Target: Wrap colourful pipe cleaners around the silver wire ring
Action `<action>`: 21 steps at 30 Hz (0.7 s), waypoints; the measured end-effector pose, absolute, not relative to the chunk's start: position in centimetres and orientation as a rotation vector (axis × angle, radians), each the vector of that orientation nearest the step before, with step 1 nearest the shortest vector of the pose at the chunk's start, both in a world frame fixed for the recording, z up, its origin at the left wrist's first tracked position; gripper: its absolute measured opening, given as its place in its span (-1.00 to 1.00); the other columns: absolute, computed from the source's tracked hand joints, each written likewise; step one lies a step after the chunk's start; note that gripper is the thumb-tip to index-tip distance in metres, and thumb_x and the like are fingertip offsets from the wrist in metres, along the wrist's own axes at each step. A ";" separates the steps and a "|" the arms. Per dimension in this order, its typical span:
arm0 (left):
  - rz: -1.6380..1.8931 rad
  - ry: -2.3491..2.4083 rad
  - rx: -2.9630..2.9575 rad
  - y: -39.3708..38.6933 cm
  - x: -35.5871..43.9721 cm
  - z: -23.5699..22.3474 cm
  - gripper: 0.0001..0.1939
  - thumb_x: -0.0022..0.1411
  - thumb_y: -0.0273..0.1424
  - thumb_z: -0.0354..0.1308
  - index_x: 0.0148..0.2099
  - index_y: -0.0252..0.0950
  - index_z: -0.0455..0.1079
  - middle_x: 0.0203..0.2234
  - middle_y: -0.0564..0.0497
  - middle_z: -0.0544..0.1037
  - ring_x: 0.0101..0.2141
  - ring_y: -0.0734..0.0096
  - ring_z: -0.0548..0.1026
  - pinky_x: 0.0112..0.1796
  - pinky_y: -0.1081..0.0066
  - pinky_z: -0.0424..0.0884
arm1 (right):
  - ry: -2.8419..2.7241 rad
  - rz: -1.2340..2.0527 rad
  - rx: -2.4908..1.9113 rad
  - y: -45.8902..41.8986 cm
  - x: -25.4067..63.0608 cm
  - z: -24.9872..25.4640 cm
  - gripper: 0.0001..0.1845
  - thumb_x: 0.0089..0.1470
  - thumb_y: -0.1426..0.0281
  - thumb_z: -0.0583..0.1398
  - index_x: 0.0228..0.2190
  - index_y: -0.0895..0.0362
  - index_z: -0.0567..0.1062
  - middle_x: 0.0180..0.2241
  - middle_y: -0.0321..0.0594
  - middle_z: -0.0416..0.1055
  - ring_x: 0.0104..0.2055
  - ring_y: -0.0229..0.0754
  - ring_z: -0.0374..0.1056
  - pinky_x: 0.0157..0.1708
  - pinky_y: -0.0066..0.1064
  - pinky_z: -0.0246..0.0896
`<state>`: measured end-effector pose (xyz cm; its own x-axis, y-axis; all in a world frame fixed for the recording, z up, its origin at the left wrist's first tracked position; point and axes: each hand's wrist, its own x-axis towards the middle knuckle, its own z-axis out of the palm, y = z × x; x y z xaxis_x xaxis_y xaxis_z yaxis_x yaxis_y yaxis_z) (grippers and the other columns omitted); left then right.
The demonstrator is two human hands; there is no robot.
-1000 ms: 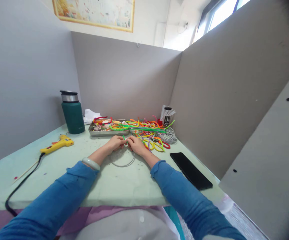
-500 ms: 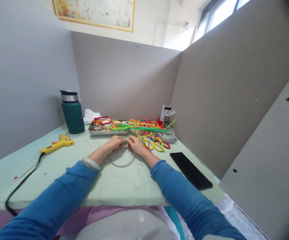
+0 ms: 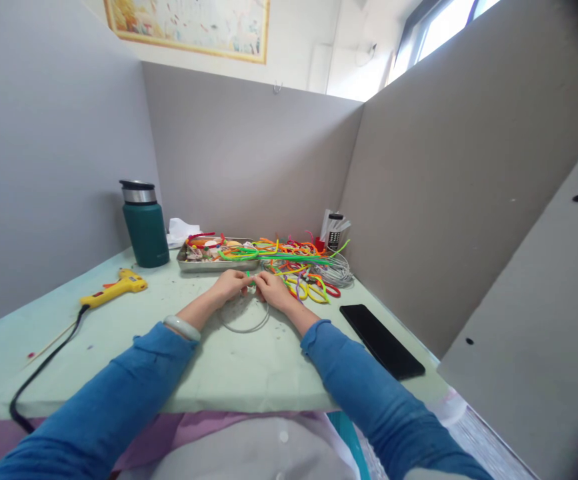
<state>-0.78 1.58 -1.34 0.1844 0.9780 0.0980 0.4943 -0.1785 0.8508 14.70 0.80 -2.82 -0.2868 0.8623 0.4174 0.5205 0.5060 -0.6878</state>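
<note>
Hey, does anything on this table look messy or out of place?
Mainly the pipe cleaners: they lie in a tangled heap, with some strands draped across the rim of the tray. Dark specks also mark the pale cloth near the right hand. Nothing looks clearly broken.

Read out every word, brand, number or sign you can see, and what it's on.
No text is readable.
Green bottle: a faint mark near the base, too small to read.
Yellow glue gun: a dark patch near the cord end, too small to tell if it's lettering.
Grey loop: no lettering shows.
</note>
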 end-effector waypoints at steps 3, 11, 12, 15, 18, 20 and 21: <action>0.975 1.457 1.832 1.9 -0.9 -1.6 -0.64 -0.03 -0.10 0.11 -0.41 -0.34 0.33 -0.72 0.11 0.35 -0.78 0.64 0.12 -0.71 0.54 0.00 | -1.952 0.556 -1.132 0.9 14.7 -2.9 -0.70 0.13 0.28 -0.03 -0.51 0.16 0.34 -0.64 -0.35 0.31 -0.59 -0.37 0.20 -0.54 -0.55 0.01; 1.075 1.410 1.997 1.8 -0.8 -1.4 -0.76 0.02 -0.23 0.09 -0.35 -0.31 0.31 -0.74 0.16 0.33 -0.73 0.57 0.27 -0.63 0.55 0.14 | -1.927 0.559 -1.120 1.6 14.7 -3.4 -0.71 0.12 0.26 -0.02 -0.50 0.16 0.34 -0.63 -0.36 0.32 -0.59 -0.37 0.21 -0.54 -0.55 0.04; 1.092 1.400 2.004 1.7 -0.8 -1.3 -0.76 0.01 -0.23 0.09 -0.34 -0.31 0.31 -0.74 0.17 0.33 -0.73 0.58 0.27 -0.62 0.55 0.15 | -1.923 0.566 -1.119 1.7 14.7 -3.4 -0.70 0.12 0.26 -0.02 -0.51 0.16 0.33 -0.63 -0.36 0.32 -0.60 -0.37 0.21 -0.55 -0.55 0.04; 1.112 1.395 2.029 1.6 -0.7 -1.1 -0.77 0.01 -0.24 0.10 -0.36 -0.31 0.34 -0.73 0.16 0.34 -0.71 0.57 0.29 -0.60 0.54 0.16 | -1.909 0.593 -1.119 1.7 14.7 -3.5 -0.70 0.12 0.24 -0.02 -0.49 0.15 0.33 -0.62 -0.36 0.32 -0.61 -0.38 0.20 -0.56 -0.55 0.04; 1.089 1.412 2.080 1.5 -0.7 -0.9 -0.76 0.02 -0.24 0.07 -0.38 -0.31 0.39 -0.73 0.13 0.37 -0.68 0.53 0.32 -0.57 0.53 0.17 | -1.900 0.599 -1.119 1.7 14.7 -3.5 -0.70 0.13 0.23 -0.03 -0.48 0.15 0.34 -0.61 -0.36 0.33 -0.62 -0.38 0.21 -0.56 -0.55 0.05; 1.072 1.432 2.116 1.5 -0.7 -0.8 -0.75 0.02 -0.23 0.06 -0.38 -0.31 0.43 -0.73 0.10 0.38 -0.65 0.51 0.34 -0.56 0.53 0.17 | -1.897 0.590 -1.121 1.7 14.7 -3.5 -0.70 0.13 0.23 -0.03 -0.49 0.14 0.33 -0.61 -0.36 0.33 -0.61 -0.38 0.22 -0.55 -0.56 0.06; 1.065 1.440 2.127 1.5 -0.8 -0.8 -0.74 0.03 -0.23 0.05 -0.37 -0.31 0.44 -0.73 0.09 0.39 -0.64 0.49 0.34 -0.55 0.53 0.17 | -1.897 0.588 -1.122 1.7 14.7 -3.5 -0.70 0.13 0.23 -0.03 -0.49 0.14 0.33 -0.61 -0.36 0.33 -0.61 -0.38 0.22 -0.55 -0.56 0.06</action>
<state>-0.76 1.52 -0.83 0.1965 0.9022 0.3841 0.6315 -0.4161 0.6543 14.69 1.74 -3.53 -0.2517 0.8713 0.4212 0.4806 0.4903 -0.7271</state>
